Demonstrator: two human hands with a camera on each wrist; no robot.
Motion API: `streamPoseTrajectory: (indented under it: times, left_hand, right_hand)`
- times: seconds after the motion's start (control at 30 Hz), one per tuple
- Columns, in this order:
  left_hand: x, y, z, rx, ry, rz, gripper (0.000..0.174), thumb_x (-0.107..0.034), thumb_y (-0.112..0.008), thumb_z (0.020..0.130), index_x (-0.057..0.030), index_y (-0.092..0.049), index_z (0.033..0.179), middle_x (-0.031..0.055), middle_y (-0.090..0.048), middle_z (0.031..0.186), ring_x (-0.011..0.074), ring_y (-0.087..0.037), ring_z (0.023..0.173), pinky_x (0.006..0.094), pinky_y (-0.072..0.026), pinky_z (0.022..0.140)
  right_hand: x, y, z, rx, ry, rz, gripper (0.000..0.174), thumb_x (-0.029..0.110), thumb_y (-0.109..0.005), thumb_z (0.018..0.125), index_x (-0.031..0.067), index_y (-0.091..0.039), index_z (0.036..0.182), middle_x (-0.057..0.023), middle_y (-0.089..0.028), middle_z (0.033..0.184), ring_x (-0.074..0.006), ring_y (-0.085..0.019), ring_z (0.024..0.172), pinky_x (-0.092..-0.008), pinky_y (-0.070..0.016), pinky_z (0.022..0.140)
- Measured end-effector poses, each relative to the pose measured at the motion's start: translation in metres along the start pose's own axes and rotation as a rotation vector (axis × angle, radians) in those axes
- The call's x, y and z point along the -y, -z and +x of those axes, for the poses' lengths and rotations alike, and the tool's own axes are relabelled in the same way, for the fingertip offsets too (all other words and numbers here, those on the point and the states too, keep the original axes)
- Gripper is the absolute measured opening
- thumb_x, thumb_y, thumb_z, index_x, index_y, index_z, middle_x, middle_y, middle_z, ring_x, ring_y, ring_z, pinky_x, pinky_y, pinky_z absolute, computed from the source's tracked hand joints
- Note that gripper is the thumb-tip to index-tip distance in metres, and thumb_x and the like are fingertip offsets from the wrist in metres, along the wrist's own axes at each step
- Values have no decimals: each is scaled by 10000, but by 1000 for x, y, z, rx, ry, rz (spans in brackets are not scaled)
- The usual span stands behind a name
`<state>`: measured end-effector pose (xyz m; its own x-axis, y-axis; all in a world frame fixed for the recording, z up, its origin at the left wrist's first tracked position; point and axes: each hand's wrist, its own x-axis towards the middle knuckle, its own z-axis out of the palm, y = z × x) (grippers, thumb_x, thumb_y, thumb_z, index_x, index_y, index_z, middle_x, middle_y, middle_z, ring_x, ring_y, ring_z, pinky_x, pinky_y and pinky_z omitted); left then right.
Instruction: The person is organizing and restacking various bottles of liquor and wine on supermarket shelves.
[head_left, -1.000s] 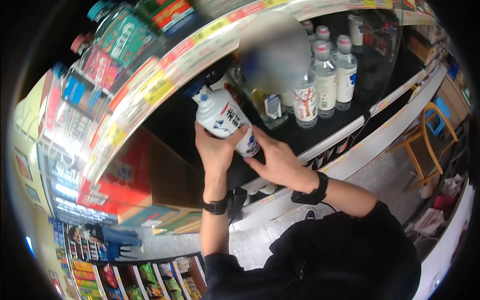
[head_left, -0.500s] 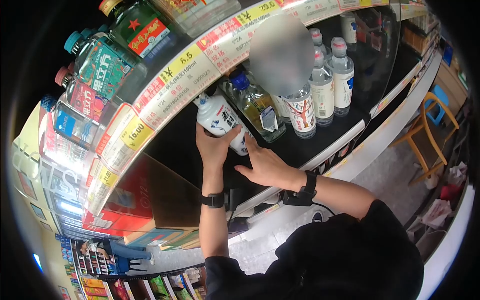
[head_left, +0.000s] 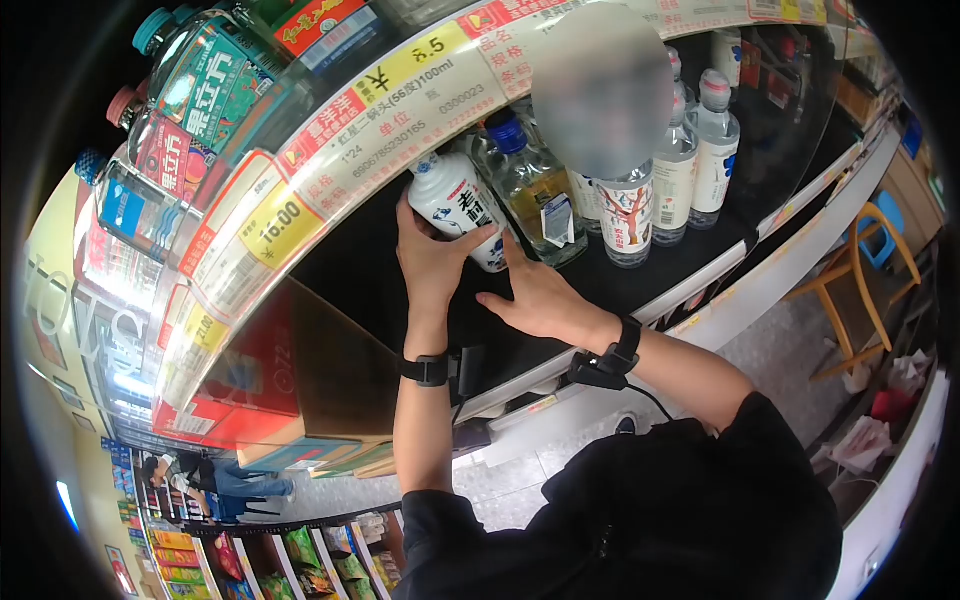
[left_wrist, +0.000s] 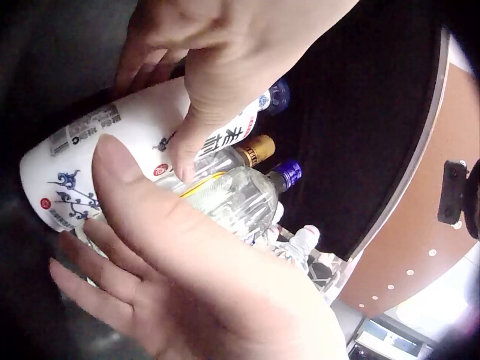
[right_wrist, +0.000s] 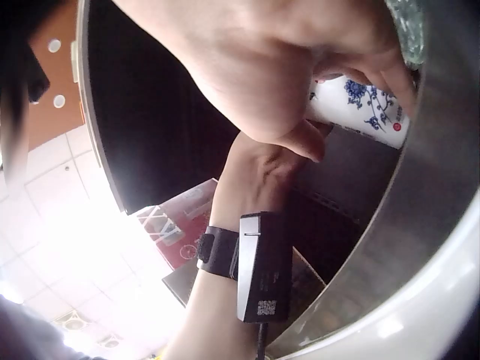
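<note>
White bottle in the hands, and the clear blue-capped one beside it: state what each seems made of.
White bottle: opaque, glossy white with blue print; likely glazed ceramic or coated glass, uncertain. Clear bottle: transparent and shiny, see-through body; probably glass, possibly plastic.

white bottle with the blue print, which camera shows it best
The head view: the white bottle shows nearly whole, tilted, gripped by the left hand. The left wrist view shows its labelled side, partly behind fingers; the right wrist view only a blue-patterned patch.
</note>
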<state>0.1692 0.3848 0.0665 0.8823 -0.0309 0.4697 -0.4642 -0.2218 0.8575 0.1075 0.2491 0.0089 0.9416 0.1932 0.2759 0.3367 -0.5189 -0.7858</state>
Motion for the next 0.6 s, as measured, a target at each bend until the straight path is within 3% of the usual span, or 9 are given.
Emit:
streamPoseTrajectory:
  times: [0.07, 0.13, 0.23, 0.3, 0.37, 0.5, 0.57, 0.6]
  left_hand:
    - [5, 5, 2, 12, 16, 53, 718, -68, -930, 621, 32, -518, 1200, 161, -693, 1108, 196, -687, 999, 339, -574, 828]
    - [5, 5, 2, 16, 30, 154, 634, -89, -929, 631, 27, -520, 1101, 162, -715, 1017, 208, -709, 945, 339, -578, 812]
    - [3, 6, 0, 17, 3, 220, 646, -122, -926, 647, 35, -521, 1125, 167, -715, 1033, 208, -711, 949, 342, -576, 803]
    - [10, 6, -1, 10, 12, 221, 653, -136, -925, 651, 34, -522, 1137, 167, -716, 1041, 207, -711, 947, 342, -574, 800]
    - [9, 4, -2, -5, 79, 354, 683, -151, -922, 656, 33, -520, 1177, 164, -721, 1047, 210, -715, 935, 342, -570, 792]
    - [7, 5, -11, -25, -40, 135, 800, -129, -908, 682, 14, -472, 1336, 171, -642, 1228, 233, -656, 1071, 350, -547, 845]
    - [-10, 5, -35, -224, -43, 271, 775, -100, -885, 717, -10, -485, 1375, 146, -606, 1271, 214, -627, 1085, 326, -532, 831]
    - [-30, 1, -47, -253, -31, 309, 706, -86, -864, 745, -7, -513, 1353, 127, -616, 1231, 182, -628, 1013, 296, -519, 788]
  right_hand:
    - [3, 0, -2, 7, -11, 3, 945, 375, -670, 898, -217, -169, 1438, -437, -600, 1045, -521, -644, 963, -489, -523, 893]
    - [4, 1, -2, 0, -2, 7, 940, 318, -695, 879, -248, -170, 1416, -464, -481, 1246, -520, -636, 1001, -494, -544, 868]
    - [0, -2, -10, -44, 59, -31, 911, 349, -681, 895, -192, -196, 1445, -449, -537, 1193, -516, -627, 1020, -486, -517, 911]
    - [17, 18, -27, 21, 94, 43, 813, 309, -672, 896, -178, -275, 1411, -427, -486, 1277, -531, -617, 1023, -517, -537, 868]
    - [12, 24, -44, -132, 329, 78, 666, 295, -674, 903, -116, -422, 1362, -344, -556, 1282, -473, -637, 1037, -497, -545, 868]
    - [11, 76, -93, 35, 163, 345, 549, 295, -721, 891, -41, -559, 1294, -240, -667, 1186, -355, -682, 1058, -417, -562, 872]
    - [-1, 105, -123, 31, 154, 352, 534, 284, -728, 897, -33, -569, 1296, -216, -673, 1200, -321, -691, 1060, -387, -575, 860]
    - [-7, 124, -138, 42, 111, 352, 532, 273, -731, 897, -31, -568, 1302, -208, -675, 1202, -308, -694, 1059, -376, -577, 862]
